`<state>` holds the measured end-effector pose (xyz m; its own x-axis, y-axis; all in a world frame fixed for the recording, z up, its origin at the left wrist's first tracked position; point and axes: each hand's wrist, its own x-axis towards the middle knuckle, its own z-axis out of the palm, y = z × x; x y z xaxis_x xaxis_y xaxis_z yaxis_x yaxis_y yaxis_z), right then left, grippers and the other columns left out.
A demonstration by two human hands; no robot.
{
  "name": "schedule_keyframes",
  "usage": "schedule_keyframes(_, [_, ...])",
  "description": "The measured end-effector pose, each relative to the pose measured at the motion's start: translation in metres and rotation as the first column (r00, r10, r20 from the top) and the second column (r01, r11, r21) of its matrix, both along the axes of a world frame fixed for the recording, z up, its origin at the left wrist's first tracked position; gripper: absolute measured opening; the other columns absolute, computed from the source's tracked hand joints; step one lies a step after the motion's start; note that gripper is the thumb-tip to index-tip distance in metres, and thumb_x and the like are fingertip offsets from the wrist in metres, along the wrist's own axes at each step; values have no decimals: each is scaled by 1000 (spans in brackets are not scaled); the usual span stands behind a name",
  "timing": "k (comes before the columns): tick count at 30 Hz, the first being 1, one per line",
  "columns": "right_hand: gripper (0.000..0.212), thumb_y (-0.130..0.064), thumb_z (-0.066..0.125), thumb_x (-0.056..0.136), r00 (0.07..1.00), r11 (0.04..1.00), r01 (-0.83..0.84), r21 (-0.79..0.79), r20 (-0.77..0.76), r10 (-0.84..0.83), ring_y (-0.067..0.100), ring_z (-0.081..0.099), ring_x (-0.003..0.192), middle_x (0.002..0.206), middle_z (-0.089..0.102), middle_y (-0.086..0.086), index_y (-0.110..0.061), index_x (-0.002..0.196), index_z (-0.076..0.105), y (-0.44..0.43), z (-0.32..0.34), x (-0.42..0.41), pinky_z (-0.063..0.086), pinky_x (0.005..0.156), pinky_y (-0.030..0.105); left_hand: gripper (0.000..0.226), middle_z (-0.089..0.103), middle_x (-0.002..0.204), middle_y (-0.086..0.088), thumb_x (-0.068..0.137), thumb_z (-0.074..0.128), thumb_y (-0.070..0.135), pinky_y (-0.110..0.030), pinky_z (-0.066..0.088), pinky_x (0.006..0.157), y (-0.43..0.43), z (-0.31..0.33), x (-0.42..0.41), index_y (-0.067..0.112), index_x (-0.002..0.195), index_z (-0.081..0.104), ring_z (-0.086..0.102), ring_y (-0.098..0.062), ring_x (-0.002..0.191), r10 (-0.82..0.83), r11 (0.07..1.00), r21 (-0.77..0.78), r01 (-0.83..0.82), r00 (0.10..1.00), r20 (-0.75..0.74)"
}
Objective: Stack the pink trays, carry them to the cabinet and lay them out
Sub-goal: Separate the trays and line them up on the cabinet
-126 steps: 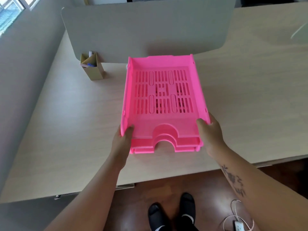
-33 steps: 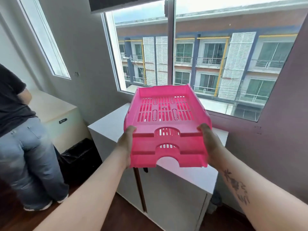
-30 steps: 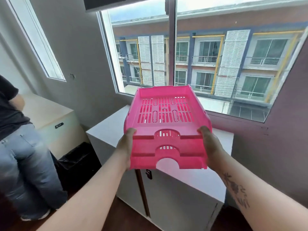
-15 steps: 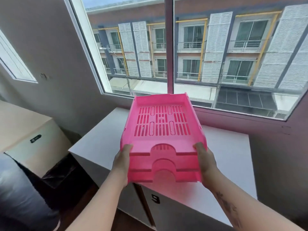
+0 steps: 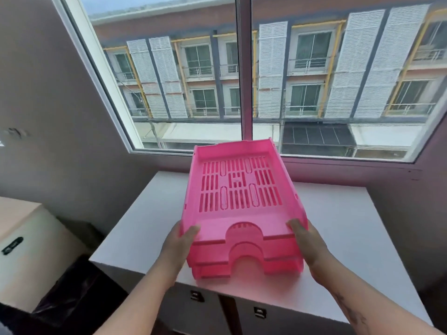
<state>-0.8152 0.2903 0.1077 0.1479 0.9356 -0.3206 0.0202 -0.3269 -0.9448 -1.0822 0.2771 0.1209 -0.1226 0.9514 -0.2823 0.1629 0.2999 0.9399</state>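
We are holding a stack of pink trays [image 5: 242, 204] over the white top of the cabinet [image 5: 338, 228] that stands under the window [image 5: 244, 76]. Our left hand [image 5: 177, 247] is grasping the stack's near left corner, thumb lying on the top tray's front ledge, and our right hand [image 5: 307, 243] is grasping the near right corner in the same way. Three stepped front edges are showing, each with an arched cut-out, so we are counting three trays nested together. The top tray is holding nothing; its floor is a grid of slots, and through them we are seeing only pink below. What lies inside the lower trays is hidden. The stack is tilting with its far end raised toward the glass; whether its near edge is touching the cabinet top, we cannot tell, though a pink tint is falling on the white surface just beneath it.

Two small dark handles [image 5: 196, 296] are showing on the cabinet doors. On the beige unit [image 5: 26, 250] to the left a dark label [image 5: 12, 245] is sitting, too blurred for us to read.
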Motion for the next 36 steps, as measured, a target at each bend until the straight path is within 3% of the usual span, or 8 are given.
schedule_keyframes(3, [29,-18,49,94,992,991,101,82,66,-107,22,65,81,97,67,6,-19,122,57,2,17,-8,53,64,36,81,56,135,-2,74,62,55,-40,54,84,17,19,-24,23,144,38,59,-24,117,-55,998,24,56,997,-61])
schedule_keyframes(6, [33,-17,52,93,965,969,139,205,190,-179,20,65,81,108,67,5,-19,125,58,14,41,-17,54,67,37,91,42,150,-2,73,62,56,-51,42,106,38,33,-39,20,149,28,47,-25,131,-62,997,37,67,991,-122])
schedule_keyframes(9, [39,-14,51,92,907,979,115,171,383,-173,25,60,86,104,60,1,-10,131,56,26,57,-28,49,72,35,68,50,144,-4,82,57,39,-47,46,102,50,35,-40,16,144,41,54,-24,123,-86,995,21,93,971,-224])
schedule_keyframes(14, [32,-10,44,86,787,991,107,75,602,-131,30,62,81,94,70,8,-13,104,70,32,70,-30,44,60,32,22,70,92,-9,86,44,9,-32,50,62,53,40,-28,12,91,65,62,-23,73,-53,994,74,76,957,-284])
schedule_keyframes(18, [23,-15,51,87,791,979,132,154,579,-198,27,64,87,96,69,4,-15,103,67,25,87,-49,55,77,42,21,69,85,-10,87,43,10,-28,41,54,60,53,-49,8,84,64,54,-21,65,-38,988,131,85,944,-328])
schedule_keyframes(23, [8,-14,54,90,828,976,58,209,536,-164,14,54,65,79,59,-3,-15,97,57,27,94,-109,43,52,28,21,70,87,-14,87,44,9,-36,47,60,65,54,-115,8,88,66,61,-31,75,30,986,163,27,940,-340])
schedule_keyframes(30, [9,-10,55,91,891,982,-110,151,454,30,32,63,84,95,61,11,-9,99,52,46,81,-215,58,77,52,27,70,95,-11,90,44,8,-32,46,61,52,46,-225,10,102,68,63,-28,82,161,982,164,-98,886,-435])
schedule_keyframes(36, [17,-2,44,94,927,993,-81,88,372,43,13,46,62,86,54,5,-4,110,49,63,48,-274,36,49,27,24,71,95,-10,88,44,7,-46,55,78,45,24,-267,14,96,65,65,-33,91,244,967,183,-179,865,-439])
